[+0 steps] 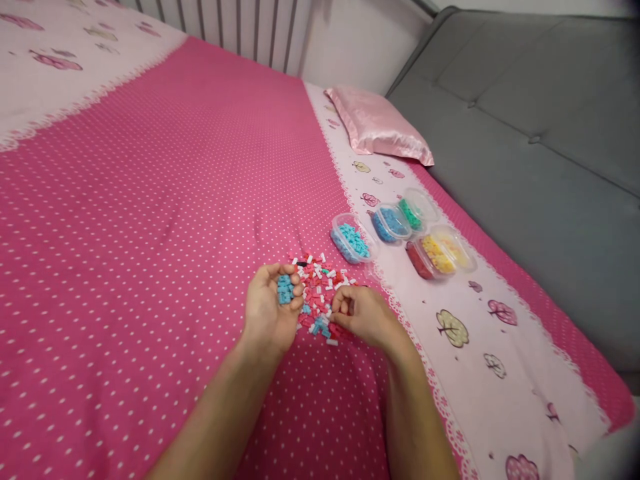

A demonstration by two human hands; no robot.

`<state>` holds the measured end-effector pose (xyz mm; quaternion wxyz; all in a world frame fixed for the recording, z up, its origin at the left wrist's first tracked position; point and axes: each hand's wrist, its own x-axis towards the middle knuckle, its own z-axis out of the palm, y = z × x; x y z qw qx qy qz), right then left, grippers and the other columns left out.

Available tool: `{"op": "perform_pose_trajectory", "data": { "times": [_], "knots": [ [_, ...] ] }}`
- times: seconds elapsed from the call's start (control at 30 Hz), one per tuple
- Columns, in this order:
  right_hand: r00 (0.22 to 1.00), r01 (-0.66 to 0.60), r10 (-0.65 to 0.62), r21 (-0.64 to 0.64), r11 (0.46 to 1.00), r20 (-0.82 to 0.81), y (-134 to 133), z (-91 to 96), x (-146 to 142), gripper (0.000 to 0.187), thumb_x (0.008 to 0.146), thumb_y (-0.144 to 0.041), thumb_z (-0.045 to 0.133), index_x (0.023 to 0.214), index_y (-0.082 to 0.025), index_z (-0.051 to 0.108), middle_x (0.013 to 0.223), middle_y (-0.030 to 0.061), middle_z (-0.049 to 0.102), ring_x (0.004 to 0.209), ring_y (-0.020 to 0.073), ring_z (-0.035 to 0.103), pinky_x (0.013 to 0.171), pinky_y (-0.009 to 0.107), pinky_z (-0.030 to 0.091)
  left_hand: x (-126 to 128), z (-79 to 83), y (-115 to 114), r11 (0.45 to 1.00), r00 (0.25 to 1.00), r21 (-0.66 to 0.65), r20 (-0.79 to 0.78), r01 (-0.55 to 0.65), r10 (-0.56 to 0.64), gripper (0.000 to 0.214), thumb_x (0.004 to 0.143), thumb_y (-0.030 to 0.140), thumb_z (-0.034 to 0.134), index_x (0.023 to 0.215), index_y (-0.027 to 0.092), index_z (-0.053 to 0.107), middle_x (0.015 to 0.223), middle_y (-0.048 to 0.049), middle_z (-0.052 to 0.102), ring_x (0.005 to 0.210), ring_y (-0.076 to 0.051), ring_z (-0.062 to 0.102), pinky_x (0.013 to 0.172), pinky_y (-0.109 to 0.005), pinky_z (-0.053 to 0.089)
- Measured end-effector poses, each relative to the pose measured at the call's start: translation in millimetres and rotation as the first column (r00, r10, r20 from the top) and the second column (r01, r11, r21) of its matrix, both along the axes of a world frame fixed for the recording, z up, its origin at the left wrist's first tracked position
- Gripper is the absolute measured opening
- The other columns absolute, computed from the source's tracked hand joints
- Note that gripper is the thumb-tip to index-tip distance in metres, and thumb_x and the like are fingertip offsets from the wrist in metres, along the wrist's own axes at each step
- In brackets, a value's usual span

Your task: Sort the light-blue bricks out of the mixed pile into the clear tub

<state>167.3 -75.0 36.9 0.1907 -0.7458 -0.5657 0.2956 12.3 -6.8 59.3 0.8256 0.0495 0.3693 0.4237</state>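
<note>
My left hand [270, 310] is cupped palm up, its fingers curled around several small blue plastic bricks [285, 289]. Below and beside it lies a loose pile of small plastic pieces [316, 297], mostly red and white, with a few blue, green and black ones mixed in. At the pile's right edge, my right hand [363, 313] has its thumb and fingertips pinched together. Whatever is between those fingertips, if anything, is too small to make out. A few light-blue pieces [321, 327] lie in the pile just left of the right fingertips.
Past the pile stands a clear tub of light-blue pieces [351, 241]. Farther right are tubs of darker blue [390, 223], green [410, 214], red [419, 260] and yellow pieces [438, 255]. A pink pillow [380, 123] lies by the grey headboard [525, 100].
</note>
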Motion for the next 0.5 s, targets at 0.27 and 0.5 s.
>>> {"op": "perform_pose_trajectory", "data": {
  "times": [0.27,0.5],
  "knots": [
    [0.996,0.071,-0.075,0.086,0.994,0.043,-1,-6.0,14,0.012,0.070,-0.016,0.058,0.077,-0.018,0.067,0.060,-0.0034,0.060,0.052,0.0095,0.051,0.052,0.020,0.036,0,-1.4,0,1.000,1.000,-0.002,-0.013,0.000,0.000,0.024,0.080,0.015,0.037,0.059,0.014,0.048,0.053,-0.0007,0.043,0.042,-0.008,0.037,0.033,-0.016,0.026],
    [0.985,0.007,-0.010,0.017,1.000,0.174,2,0.8,-4,0.016,0.069,-0.016,0.063,0.082,-0.022,0.072,0.067,-0.0020,0.065,0.057,0.0116,0.054,0.056,0.023,0.037,1,-0.3,1,1.000,1.000,-0.014,-0.016,-0.007,0.007,0.024,0.080,0.015,0.038,0.058,0.014,0.049,0.052,-0.0010,0.043,0.041,-0.008,0.038,0.033,-0.016,0.027]
  ]
}}
